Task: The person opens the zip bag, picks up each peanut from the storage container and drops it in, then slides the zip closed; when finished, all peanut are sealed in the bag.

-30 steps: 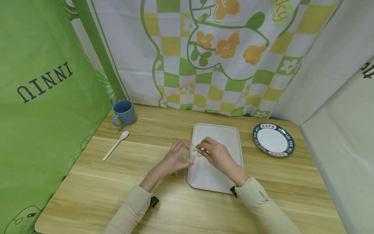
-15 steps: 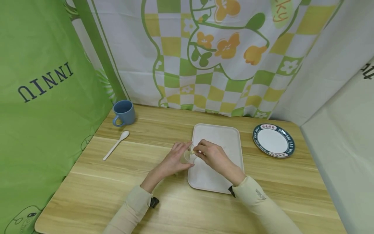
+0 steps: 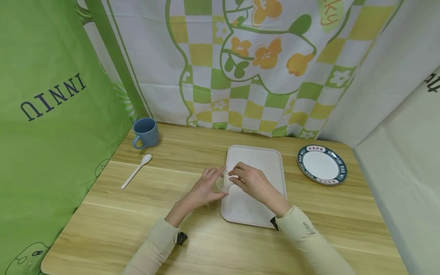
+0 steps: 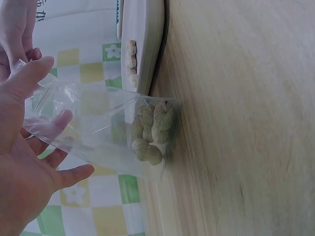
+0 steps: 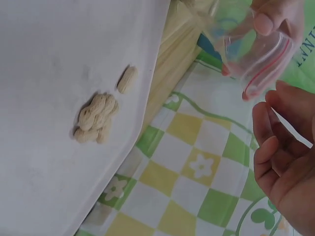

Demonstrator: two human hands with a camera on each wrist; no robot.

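A clear zip-top bag (image 4: 93,128) with a red seal line is held at its mouth by my left hand (image 3: 203,187), thumb and fingers spread around the opening. Several unshelled peanuts (image 4: 161,123) lie in the bottom of the bag, close over the table. My right hand (image 3: 252,181) is at the bag's mouth with its fingers bent loosely, and in the right wrist view nothing shows between its fingertips (image 5: 272,96). More peanuts (image 5: 98,117) sit in a small heap on the white tray (image 3: 254,208), with a single peanut (image 5: 127,79) beside them. In the head view the right hand hides the heap.
At the back left of the wooden table (image 3: 185,152) stands a blue mug (image 3: 148,133), and a white spoon (image 3: 136,171) lies in front of it. A plate (image 3: 321,165) with a dark patterned rim is right of the tray. Printed curtains hang behind.
My right hand, which pinched a peanut, went left to the bag's mouth, let the peanut go there and drew back slightly. The left hand keeps the bag in the same place.
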